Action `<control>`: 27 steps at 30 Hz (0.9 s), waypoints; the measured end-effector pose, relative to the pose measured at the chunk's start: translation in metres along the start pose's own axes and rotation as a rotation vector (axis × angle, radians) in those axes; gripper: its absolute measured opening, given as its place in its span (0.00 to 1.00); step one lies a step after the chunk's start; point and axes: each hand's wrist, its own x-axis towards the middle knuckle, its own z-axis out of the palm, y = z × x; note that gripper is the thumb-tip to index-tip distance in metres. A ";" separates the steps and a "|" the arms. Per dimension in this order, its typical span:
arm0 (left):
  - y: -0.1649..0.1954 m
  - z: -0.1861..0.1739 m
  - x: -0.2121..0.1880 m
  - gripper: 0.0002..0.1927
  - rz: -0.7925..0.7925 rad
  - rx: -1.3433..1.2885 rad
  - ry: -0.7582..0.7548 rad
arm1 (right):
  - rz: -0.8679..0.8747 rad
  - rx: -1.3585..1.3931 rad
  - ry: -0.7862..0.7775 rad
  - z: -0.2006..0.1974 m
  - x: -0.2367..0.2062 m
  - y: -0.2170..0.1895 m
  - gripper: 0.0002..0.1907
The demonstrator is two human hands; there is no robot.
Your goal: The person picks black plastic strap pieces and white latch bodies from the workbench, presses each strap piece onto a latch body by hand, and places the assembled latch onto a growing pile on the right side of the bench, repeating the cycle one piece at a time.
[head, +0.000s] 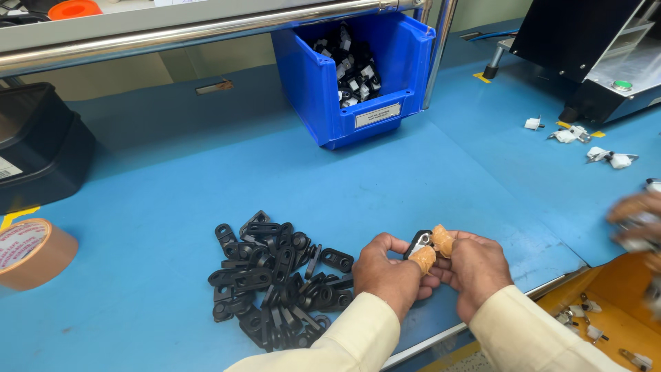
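One black clip (418, 244), long axis upper-right, between fingers (425, 259)

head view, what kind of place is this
Likely a factory assembly bench: a heap of identical small black plastic parts on the blue worktop, a blue plastic parts bin, and both hands joining one piece.

light: bright, even, overhead | shadows: soft | glare: steel rail (206, 31) | blur: moving hand, right edge (637, 217)
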 end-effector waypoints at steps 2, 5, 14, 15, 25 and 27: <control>-0.001 -0.004 0.001 0.08 -0.027 -0.009 -0.016 | 0.080 -0.062 -0.015 -0.002 -0.001 -0.005 0.15; -0.002 -0.011 0.003 0.09 -0.059 -0.053 -0.059 | 0.082 -0.138 -0.121 -0.009 -0.001 -0.008 0.17; 0.000 -0.016 0.008 0.04 -0.102 -0.119 -0.057 | -1.167 -1.036 -0.226 -0.038 -0.008 0.022 0.24; 0.001 -0.017 0.009 0.05 -0.106 -0.110 -0.061 | -1.266 -1.005 -0.239 -0.042 -0.007 0.021 0.23; 0.013 -0.020 0.010 0.09 -0.042 0.026 -0.076 | -0.112 -0.123 -0.281 -0.014 0.000 0.000 0.15; 0.015 -0.022 0.009 0.10 0.034 0.190 -0.095 | -0.104 -0.136 -0.261 -0.007 0.000 -0.002 0.14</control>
